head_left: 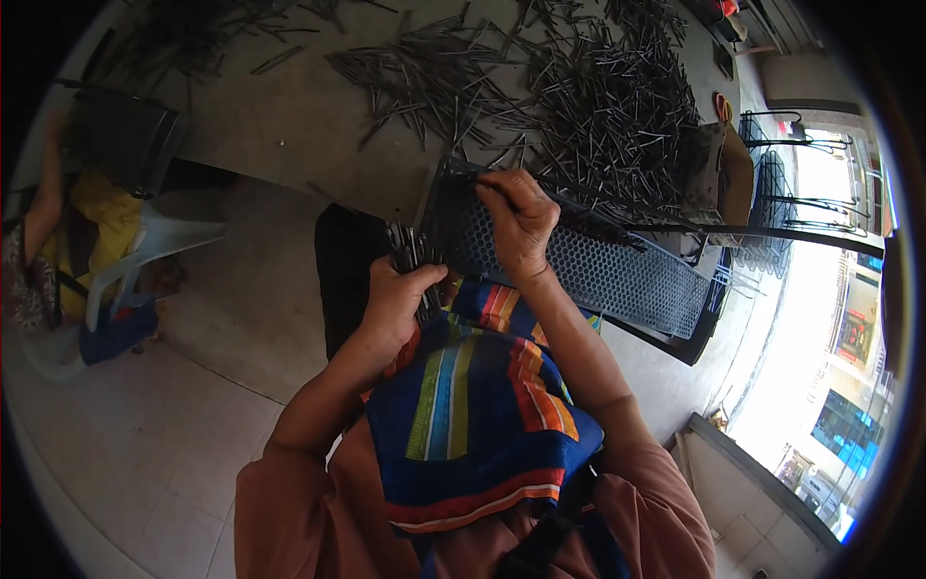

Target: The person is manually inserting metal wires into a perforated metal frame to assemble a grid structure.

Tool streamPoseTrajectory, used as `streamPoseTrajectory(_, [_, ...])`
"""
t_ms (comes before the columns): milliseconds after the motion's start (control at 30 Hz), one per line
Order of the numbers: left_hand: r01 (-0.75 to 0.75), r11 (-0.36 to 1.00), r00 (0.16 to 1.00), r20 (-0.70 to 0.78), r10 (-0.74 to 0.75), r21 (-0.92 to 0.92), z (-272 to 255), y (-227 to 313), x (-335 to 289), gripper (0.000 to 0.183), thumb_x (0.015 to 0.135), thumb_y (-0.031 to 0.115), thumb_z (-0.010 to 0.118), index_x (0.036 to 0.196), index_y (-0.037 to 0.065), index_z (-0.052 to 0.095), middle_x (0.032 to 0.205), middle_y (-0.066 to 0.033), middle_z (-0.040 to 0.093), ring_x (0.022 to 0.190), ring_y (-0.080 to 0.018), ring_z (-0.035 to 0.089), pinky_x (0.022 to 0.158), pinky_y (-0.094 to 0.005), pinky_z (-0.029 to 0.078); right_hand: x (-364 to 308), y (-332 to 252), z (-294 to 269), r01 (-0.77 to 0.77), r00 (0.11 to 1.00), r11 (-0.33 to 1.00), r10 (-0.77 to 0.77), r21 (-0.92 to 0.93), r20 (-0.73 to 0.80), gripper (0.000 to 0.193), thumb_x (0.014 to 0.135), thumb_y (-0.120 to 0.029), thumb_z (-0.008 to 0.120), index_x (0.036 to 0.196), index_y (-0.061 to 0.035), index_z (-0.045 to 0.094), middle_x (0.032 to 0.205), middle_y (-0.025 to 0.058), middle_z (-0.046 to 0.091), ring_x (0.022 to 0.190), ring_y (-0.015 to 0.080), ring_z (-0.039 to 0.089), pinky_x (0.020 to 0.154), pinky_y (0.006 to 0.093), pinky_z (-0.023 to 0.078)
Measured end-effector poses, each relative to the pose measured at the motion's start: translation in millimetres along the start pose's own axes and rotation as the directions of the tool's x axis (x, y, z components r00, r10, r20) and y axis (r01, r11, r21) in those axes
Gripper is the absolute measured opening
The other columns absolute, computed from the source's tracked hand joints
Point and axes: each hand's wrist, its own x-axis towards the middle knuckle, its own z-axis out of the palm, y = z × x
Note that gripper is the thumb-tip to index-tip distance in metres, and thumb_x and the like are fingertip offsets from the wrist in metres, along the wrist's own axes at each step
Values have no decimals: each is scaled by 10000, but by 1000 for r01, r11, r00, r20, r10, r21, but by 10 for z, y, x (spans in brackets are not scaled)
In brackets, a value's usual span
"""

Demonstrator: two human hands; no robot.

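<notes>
A bundle of thin black rods point(414, 249) stands up out of my left hand point(394, 297), whose fingers and thumb are wrapped round it. My right hand point(522, 218) is over the left end of a grey perforated tray point(627, 284) with rows of round holes. Its fingertips are pinched together close to the tray's surface. What they hold, if anything, is too small and dark to make out. Beyond the tray lies a large heap of loose black rods point(617, 116) on the table point(260, 125).
A thinner spread of rods point(434, 82) lies left of the heap. An open cardboard box point(735, 179) stands at the table's right. My lap is covered by a striped cloth point(482, 386). At far left, another person's arm point(46, 183) shows near a pale plastic chair point(154, 241).
</notes>
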Motion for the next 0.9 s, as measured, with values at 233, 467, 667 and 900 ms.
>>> streamPoseTrajectory(233, [2,1000,1000,-5,-2,1,38,-10,9,99,781,-24,636,873,-61,639,783,-156,678,648,-226,673,572,-318,552,62,21,48,56,997,993,-50,-103,62,142,751,53,695,887,12,692,779,85,643,665,137,603,605,244,455])
streamPoseTrajectory(467, [35,996,999,2,-35,-81,23,-35,44,112,777,-29,637,885,-59,635,778,-159,676,651,-238,675,569,-336,548,41,-14,57,59,996,975,-43,-215,82,142,731,29,716,867,-6,698,768,102,637,630,203,622,582,274,472])
streamPoseTrajectory(667, [12,981,996,90,6,-191,-43,-54,93,138,780,-35,633,917,-54,631,803,-157,676,661,-242,672,585,-342,550,-55,-105,15,69,977,977,-26,-200,211,148,751,-12,709,893,21,682,738,96,636,638,160,616,567,271,463])
streamPoseTrajectory(900, [83,980,994,91,-67,-181,63,-21,10,161,787,-33,637,945,-57,634,817,-150,677,684,-242,680,597,-338,560,-206,-70,-123,-773,604,601,602,202,522,114,771,-46,700,856,18,658,621,-4,566,530,59,511,456,226,367])
